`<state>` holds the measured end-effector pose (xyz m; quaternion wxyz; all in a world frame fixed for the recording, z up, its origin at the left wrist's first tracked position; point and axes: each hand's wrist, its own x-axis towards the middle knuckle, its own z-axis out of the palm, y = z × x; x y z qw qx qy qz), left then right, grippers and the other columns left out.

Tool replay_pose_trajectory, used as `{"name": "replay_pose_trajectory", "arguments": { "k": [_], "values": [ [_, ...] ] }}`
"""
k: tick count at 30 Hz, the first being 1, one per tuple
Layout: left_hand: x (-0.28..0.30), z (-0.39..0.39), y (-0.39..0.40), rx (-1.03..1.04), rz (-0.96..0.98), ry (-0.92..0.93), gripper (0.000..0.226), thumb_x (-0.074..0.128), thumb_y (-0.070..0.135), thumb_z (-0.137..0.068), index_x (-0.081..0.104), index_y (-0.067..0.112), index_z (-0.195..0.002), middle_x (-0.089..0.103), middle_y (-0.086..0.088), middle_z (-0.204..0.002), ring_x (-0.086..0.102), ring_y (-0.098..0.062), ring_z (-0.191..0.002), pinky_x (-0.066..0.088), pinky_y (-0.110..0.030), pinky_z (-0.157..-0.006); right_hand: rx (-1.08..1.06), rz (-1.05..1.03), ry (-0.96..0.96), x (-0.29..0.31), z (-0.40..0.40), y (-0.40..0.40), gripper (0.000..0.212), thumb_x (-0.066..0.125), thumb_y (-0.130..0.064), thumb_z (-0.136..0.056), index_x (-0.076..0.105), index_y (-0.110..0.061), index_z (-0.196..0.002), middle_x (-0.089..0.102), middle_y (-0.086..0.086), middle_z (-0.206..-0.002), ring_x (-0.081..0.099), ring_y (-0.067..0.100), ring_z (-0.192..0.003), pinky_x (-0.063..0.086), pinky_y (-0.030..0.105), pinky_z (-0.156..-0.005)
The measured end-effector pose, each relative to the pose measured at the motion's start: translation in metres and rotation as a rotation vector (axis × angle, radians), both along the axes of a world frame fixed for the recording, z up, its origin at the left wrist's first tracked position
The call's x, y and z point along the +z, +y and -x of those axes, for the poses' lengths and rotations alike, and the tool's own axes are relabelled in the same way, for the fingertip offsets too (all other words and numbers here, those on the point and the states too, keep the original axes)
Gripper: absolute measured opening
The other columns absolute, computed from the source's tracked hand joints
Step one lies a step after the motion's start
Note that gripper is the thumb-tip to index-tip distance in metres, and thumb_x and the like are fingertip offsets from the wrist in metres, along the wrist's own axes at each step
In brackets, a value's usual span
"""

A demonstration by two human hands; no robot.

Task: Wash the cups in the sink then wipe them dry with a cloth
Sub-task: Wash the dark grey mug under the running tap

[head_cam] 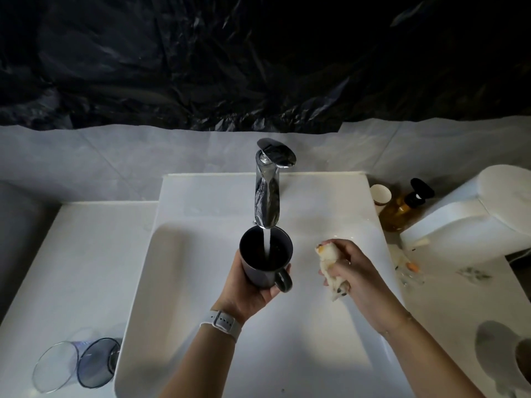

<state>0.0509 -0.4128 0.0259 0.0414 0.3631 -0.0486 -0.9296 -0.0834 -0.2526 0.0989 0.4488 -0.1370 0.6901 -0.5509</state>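
Both hands' fingers [280, 288] curled, gripping.

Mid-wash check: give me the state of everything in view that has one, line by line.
Tap: on, water running into the mug.
Dark mug: upright under the stream, held in the left hand.
Cloth: bunched in the grip of the right hand.
Clear cup: lying on its side on the counter.
Pump bottle: upright, untouched.

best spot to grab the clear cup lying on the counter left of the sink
Probably round the middle of the clear cup's wall, coming down from above. It lies on its side on the counter, with its open rim facing left, so the curved wall faces up and the fingers can wrap it.
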Motion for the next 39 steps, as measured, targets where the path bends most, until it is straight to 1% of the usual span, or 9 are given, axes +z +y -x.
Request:
{"name": "replay_pose_trajectory", "arguments": {
  "k": [4,8,12,16,20,24,30,36,39],
  "values": [
    [0.003,-0.003,-0.003,-0.032,0.134,-0.060,0.067,0.079,0.037,-0.065,0.061,0.009,-0.123,0.060,-0.017,-0.113,0.056,-0.035,-0.105,0.057,-0.039,-0.072,-0.015,0.067,0.003,0.002,-0.003,-0.004,0.041,0.062,-0.020,-0.071,0.065,-0.022,-0.111,0.067,0.005,-0.107,0.067,0.020,-0.084,0.054,0.026,-0.068],
    [0.001,-0.011,-0.008,-0.021,0.219,-0.109,0.048,0.057,0.034,-0.089,0.057,0.009,-0.130,0.056,-0.021,-0.122,0.053,-0.039,-0.112,0.056,-0.039,-0.070,-0.091,0.074,-0.038,0.000,-0.007,-0.009,0.030,0.057,-0.002,-0.088,0.065,-0.018,-0.112,0.068,0.010,-0.107,0.066,0.020,-0.080,0.053,0.028,-0.066],
    [0.005,-0.015,-0.008,-0.035,0.218,-0.150,0.076,0.069,0.041,-0.077,0.048,0.006,-0.141,0.055,-0.021,-0.125,0.052,-0.039,-0.114,0.055,-0.039,-0.074,-0.178,0.099,-0.042,-0.004,-0.014,-0.014,0.032,0.052,0.001,-0.091,0.064,-0.018,-0.112,0.069,0.004,-0.105,0.066,0.019,-0.079,0.053,0.029,-0.067],
    [0.012,-0.011,-0.005,0.018,0.280,-0.193,0.030,0.055,0.040,-0.093,0.068,0.017,-0.107,0.073,-0.012,-0.096,0.066,-0.030,-0.094,0.058,-0.038,-0.064,-0.231,0.113,-0.046,-0.006,-0.017,-0.016,0.023,0.057,-0.006,-0.091,0.067,-0.019,-0.108,0.073,-0.002,-0.091,0.068,0.024,-0.081,0.052,0.036,-0.072],
    [0.015,-0.013,-0.012,0.009,0.527,-0.363,0.036,0.059,0.046,-0.092,0.067,0.018,-0.111,0.071,-0.011,-0.104,0.066,-0.027,-0.097,0.059,-0.042,-0.072,-0.291,0.070,-0.062,-0.013,-0.016,-0.010,0.022,0.058,-0.008,-0.092,0.066,-0.019,-0.108,0.070,0.006,-0.093,0.068,0.026,-0.080,0.053,0.036,-0.073],
    [0.020,-0.018,-0.018,0.036,0.844,-0.583,0.024,0.064,0.044,-0.091,0.066,0.021,-0.097,0.069,-0.008,-0.102,0.066,-0.026,-0.096,0.061,-0.046,-0.076,-0.313,0.047,-0.071,-0.020,-0.018,0.003,0.022,0.057,-0.007,-0.092,0.065,-0.015,-0.111,0.070,0.007,-0.096,0.067,0.026,-0.081,0.053,0.033,-0.069],
    [0.033,-0.025,-0.023,-0.012,1.232,-0.695,0.038,0.063,0.061,-0.070,0.062,0.031,-0.094,0.068,0.003,-0.091,0.065,-0.024,-0.094,0.058,-0.047,-0.082,-0.320,0.024,-0.095,-0.026,-0.025,0.015,0.020,0.059,-0.007,-0.089,0.067,-0.017,-0.105,0.070,0.009,-0.095,0.067,0.023,-0.075,0.053,0.038,-0.070],
    [0.037,-0.028,-0.023,-0.236,1.716,-0.831,0.038,0.063,0.057,-0.081,0.056,0.038,-0.113,0.056,-0.001,-0.104,0.058,-0.026,-0.094,0.060,-0.043,-0.063,-0.332,0.042,-0.081,-0.021,-0.030,0.023,0.028,0.064,-0.009,-0.088,0.063,-0.019,-0.114,0.071,0.005,-0.101,0.071,0.025,-0.081,0.056,0.031,-0.065],
    [0.044,-0.025,-0.019,-0.174,1.604,-0.746,0.026,0.066,0.046,-0.088,0.059,0.030,-0.108,0.060,-0.002,-0.098,0.061,-0.028,-0.092,0.056,-0.026,-0.056,-0.338,0.066,-0.078,-0.019,-0.030,0.025,0.030,0.071,-0.020,-0.084,0.063,-0.025,-0.113,0.072,0.004,-0.102,0.071,0.028,-0.089,0.054,0.030,-0.066]
  ]
}}
